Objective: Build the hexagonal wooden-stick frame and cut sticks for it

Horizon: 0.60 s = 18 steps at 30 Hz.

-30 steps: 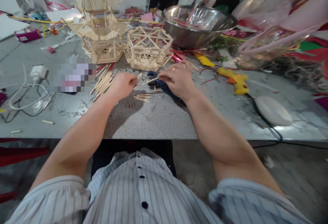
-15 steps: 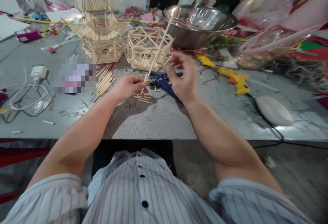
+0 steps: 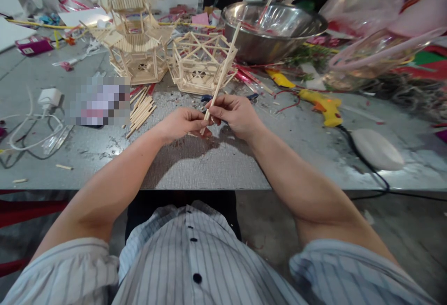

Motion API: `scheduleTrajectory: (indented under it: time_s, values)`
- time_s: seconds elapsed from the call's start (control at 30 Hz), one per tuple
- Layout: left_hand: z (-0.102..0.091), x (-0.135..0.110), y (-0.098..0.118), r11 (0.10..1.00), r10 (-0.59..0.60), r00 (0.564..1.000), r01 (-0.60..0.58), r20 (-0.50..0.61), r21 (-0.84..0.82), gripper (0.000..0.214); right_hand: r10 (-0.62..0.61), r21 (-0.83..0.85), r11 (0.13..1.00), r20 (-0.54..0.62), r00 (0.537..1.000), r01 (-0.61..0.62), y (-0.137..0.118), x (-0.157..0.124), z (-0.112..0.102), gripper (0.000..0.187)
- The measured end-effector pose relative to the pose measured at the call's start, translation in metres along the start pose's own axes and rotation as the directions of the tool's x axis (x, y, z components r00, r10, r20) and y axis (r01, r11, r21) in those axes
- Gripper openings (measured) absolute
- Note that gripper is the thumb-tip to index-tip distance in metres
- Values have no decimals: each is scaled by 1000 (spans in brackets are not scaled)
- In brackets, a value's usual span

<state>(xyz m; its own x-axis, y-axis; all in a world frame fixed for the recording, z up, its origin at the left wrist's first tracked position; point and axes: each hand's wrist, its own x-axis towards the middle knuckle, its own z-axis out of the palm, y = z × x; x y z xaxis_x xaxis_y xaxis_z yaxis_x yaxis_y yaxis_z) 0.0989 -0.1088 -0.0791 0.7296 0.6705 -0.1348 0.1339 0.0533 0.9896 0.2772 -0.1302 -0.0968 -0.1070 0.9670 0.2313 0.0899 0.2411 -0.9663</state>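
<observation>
Both hands meet over the table, pinching thin wooden sticks (image 3: pixel 225 67) that slant up and away to the right. My left hand (image 3: pixel 183 123) grips them near the lower end. Just above it, my right hand (image 3: pixel 234 111) has thumb and fingers closed on the same sticks. Behind the hands lie blue-handled pliers (image 3: pixel 206 98), mostly hidden by my right hand. A pile of cut wooden sticks (image 3: pixel 142 111) rests left of the hands. Beyond stand an open wooden stick frame (image 3: pixel 197 74) and a taller pagoda-like stick model (image 3: pixel 138 49).
A steel bowl (image 3: pixel 268 46) stands at the back. On the right lie a yellow glue gun (image 3: pixel 323 105) with a black cord and a white oval object (image 3: pixel 377 149). A blurred phone-like object (image 3: pixel 101 105) and a white charger (image 3: pixel 50 99) with cables are at left.
My right hand has come down and left from beside the pliers and closed on the sticks. My left hand, still holding them, has shifted slightly right. The pliers are now mostly covered.
</observation>
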Motion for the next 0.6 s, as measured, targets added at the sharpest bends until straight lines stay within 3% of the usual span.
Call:
scheduleTrajectory:
  time_s: [0.3,0.6]
  values:
    - [3,-2,5,999,-15,1000,16,17,-29,13,-7,-59,998,13,1000,8,-1,-1,1,27]
    - [3,-1,3,998,-19,999,20,26,-52,7,-31,-40,999,2,1000,31,-1,-1,1,37]
